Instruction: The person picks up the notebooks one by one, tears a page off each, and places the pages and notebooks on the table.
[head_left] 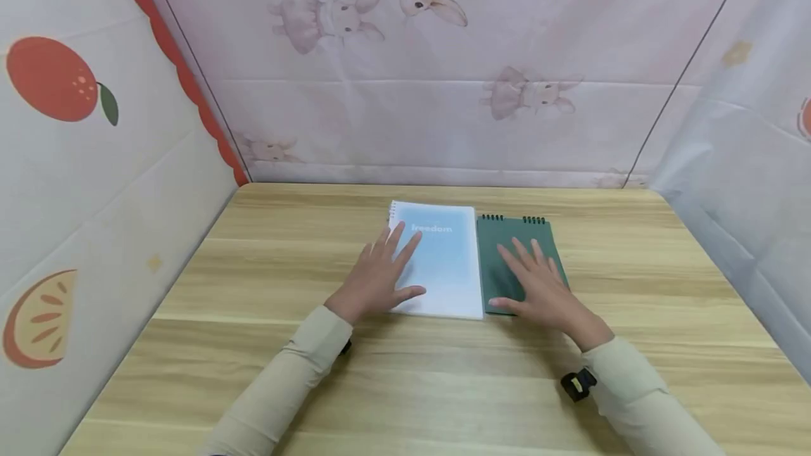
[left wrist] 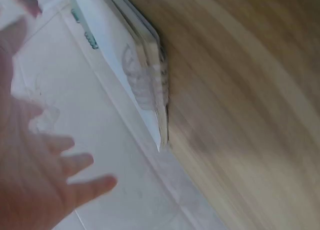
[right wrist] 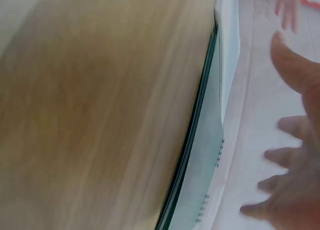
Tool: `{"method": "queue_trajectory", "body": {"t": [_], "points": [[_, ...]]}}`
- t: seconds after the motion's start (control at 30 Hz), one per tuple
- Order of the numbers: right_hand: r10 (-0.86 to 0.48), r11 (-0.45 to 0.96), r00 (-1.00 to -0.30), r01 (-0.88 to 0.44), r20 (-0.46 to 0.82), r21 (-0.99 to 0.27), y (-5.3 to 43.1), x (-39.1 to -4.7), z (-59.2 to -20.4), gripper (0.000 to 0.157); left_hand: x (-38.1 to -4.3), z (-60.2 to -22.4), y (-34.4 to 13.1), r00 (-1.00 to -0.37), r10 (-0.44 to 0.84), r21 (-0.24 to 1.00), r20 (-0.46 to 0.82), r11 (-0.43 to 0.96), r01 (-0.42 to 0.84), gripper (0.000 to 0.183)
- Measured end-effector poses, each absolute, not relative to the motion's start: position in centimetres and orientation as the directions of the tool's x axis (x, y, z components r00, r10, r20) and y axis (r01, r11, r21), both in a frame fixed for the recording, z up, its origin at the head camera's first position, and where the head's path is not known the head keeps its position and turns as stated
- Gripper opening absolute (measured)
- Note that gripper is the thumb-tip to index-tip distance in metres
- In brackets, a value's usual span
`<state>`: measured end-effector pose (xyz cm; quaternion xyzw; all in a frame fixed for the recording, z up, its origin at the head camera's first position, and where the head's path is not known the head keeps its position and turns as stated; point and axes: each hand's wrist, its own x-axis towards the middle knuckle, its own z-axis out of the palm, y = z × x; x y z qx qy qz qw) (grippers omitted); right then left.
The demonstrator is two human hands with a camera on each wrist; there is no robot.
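A light-blue spiral notebook [head_left: 446, 266] with "freedom" printed on its cover lies on the table, its white coil along the left edge. Beside it on the right is a smaller dark green notebook [head_left: 497, 259] with black coils at the top. My left hand [head_left: 378, 273] hovers with spread fingers over the blue notebook's left side. My right hand [head_left: 538, 290], fingers likewise spread, is above the green one. In the left wrist view a gap shows between the hand [left wrist: 35, 170] and the blue notebook [left wrist: 142, 55]. The right wrist view shows the green notebook [right wrist: 200, 155] below the hand [right wrist: 295, 165].
The wood-grain table [head_left: 253, 259] extends around both notebooks. A pink rabbit-print curtain [head_left: 405, 125] hangs behind it, and a fruit-print sheet [head_left: 127, 181] lines the left side. Another pale sheet [head_left: 741, 181] hangs at the right.
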<state>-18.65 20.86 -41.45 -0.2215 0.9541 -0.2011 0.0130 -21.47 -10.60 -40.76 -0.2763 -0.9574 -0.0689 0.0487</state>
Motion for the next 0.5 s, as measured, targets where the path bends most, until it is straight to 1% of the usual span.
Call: {"method": "queue_trajectory", "body": {"t": [0.1, 0.17, 0.23, 0.33, 0.4, 0.5], "points": [[-0.524, 0.764, -0.833, -0.552, 0.177, -0.334, 19.5, -18.8, -41.5, 0.087, -21.6, -40.8, -10.6, -0.816, 0.54, 0.063, 0.204, 0.825, 0.562, 0.087], [-0.584, 0.735, -0.791, -0.61, 0.18, -0.296, 18.4, -18.9, -41.6, 0.081, -21.6, -41.1, -10.5, -0.788, 0.582, 0.021, 0.201, 0.802, 0.597, 0.079], [-0.624, 0.725, -0.771, -0.631, 0.127, -0.275, 17.2, -19.0, -41.7, 0.075, -21.3, -41.4, -10.3, -0.749, 0.645, -0.022, 0.151, 0.76, 0.65, 0.072], [-0.641, 0.74, -0.768, -0.624, 0.02, -0.252, 15.8, -19.0, -41.8, 0.068, -20.6, -41.9, -10.1, -0.682, 0.727, -0.068, 0.078, 0.687, 0.724, 0.064], [-0.633, 0.756, -0.774, -0.608, -0.034, -0.243, 15.2, -19.0, -41.7, 0.065, -20.1, -42.1, -9.9, -0.659, 0.75, -0.107, 0.054, 0.66, 0.743, 0.059], [-0.615, 0.776, -0.784, -0.582, -0.085, -0.244, 14.7, -19.1, -41.4, 0.062, -19.6, -42.2, -9.6, -0.647, 0.76, -0.18, 0.059, 0.646, 0.742, 0.05]]}}
